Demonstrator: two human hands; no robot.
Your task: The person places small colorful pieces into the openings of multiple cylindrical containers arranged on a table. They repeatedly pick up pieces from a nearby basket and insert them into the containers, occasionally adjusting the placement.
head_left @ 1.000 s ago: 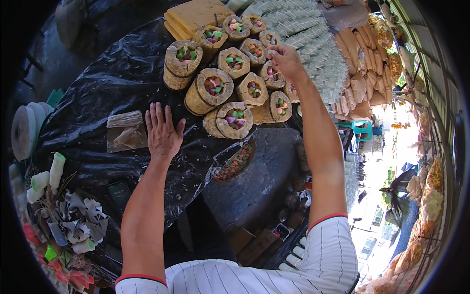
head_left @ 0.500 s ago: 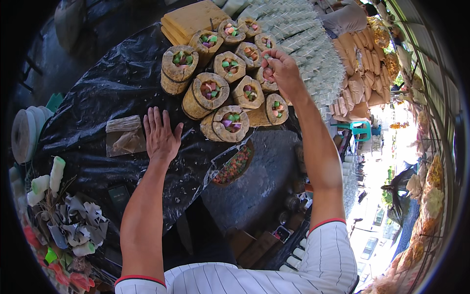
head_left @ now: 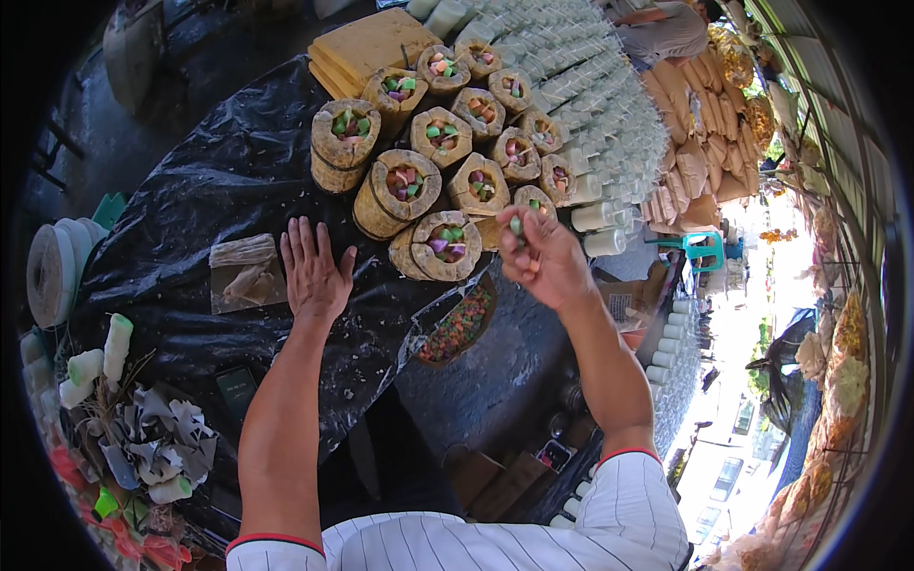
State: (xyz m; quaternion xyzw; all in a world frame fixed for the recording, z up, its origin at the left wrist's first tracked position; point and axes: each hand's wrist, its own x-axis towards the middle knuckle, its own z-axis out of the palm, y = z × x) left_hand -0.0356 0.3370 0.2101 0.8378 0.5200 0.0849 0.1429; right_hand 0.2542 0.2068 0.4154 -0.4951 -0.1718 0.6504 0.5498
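Note:
My left hand (head_left: 316, 274) lies flat on the black plastic sheet (head_left: 190, 190) with its fingers stretched out. Beside it is a clear bag (head_left: 246, 271) with pale strips of material. My right hand (head_left: 545, 255) is raised at the near right edge of the moulds, fingers curled round a small green chunk (head_left: 516, 226), perhaps with more pieces hidden in the palm. Several thick tan moulds (head_left: 392, 193), some visibly banded, stand upright in a cluster, with green, purple, pink and orange chunks (head_left: 446, 242) in their hollows. The hand partly covers the nearest right mould (head_left: 534, 201).
Behind the moulds are stacked yellow slabs (head_left: 371, 43) and dense rows of white candles (head_left: 581, 86). A container of small coloured chunks (head_left: 459, 328) sits below the table edge. White spools (head_left: 59, 262) stand far left. Another person (head_left: 662, 29) is at the far right.
My right hand has come back toward me from the far right moulds, still holding pieces, uncovering the moulds behind. My left hand stays flat in place.

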